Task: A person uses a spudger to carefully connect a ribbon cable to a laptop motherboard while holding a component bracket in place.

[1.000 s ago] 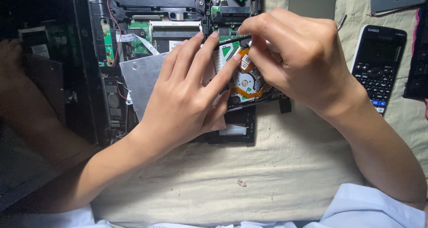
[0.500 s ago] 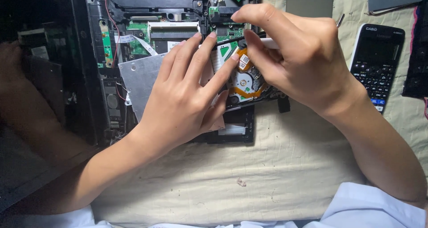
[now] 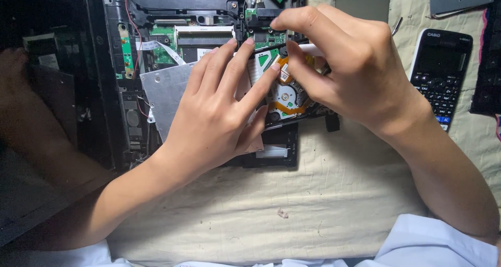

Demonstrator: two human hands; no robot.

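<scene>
Head cam: opened optical drive w/ silver hub and orange flex ribbon (image 3: pixel 286 97) lies on black dismantled laptop chassis (image 3: pixel 172 16), centre frame. Left hand (image 3: pixel 219 116) flat, fingers spread, pressing on drive. Right hand (image 3: pixel 339 69) pinches thin white tool (image 3: pixel 313 49) over it. Black calculator (image 3: pixel 441 74) well to the right on beige cloth (image 3: pixel 313 194).

drive (image 3: pixel 286 97) half hidden, calculator (image 3: pixel 441 71) partly covered
</scene>
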